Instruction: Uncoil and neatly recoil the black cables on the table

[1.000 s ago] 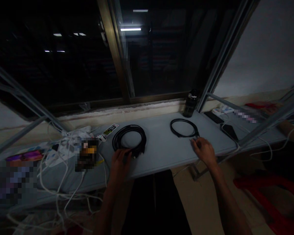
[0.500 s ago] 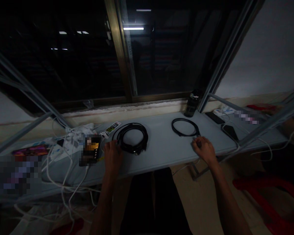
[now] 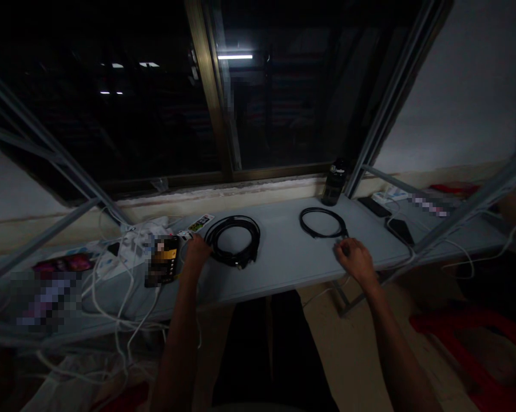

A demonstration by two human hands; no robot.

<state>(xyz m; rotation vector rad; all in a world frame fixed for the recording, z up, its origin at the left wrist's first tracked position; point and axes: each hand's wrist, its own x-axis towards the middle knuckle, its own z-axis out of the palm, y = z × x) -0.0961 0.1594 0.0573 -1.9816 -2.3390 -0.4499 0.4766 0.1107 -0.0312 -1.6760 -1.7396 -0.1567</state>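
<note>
A thick coil of black cable (image 3: 254, 246) lies left of centre on the grey tabletop, its plug ends towards me. At the coil's left edge is my left hand (image 3: 195, 256), fingers curled in; what they hold, if anything, is hidden. A smaller loop of thin black cable (image 3: 322, 236) lies to the right. Just in front of its near end rests my right hand (image 3: 356, 260), closed, with something dark between thumb and fingers that I cannot make out. Beside my left hand lies a phone with a lit screen (image 3: 169, 260), and behind it a printed card (image 3: 201, 222).
A dark bottle (image 3: 334, 184) stands at the back near the window frame. White cables (image 3: 123, 309) tangle at left and hang over the edge. Two dark flat devices (image 3: 399, 230) lie at right, beside a slanting metal bar (image 3: 455, 214). A red stool (image 3: 451, 329) stands at lower right.
My left hand has moved slightly up and away from me. The cable strand beside it now sits closer to the thick coil. My right hand has barely moved; the view has shifted a little.
</note>
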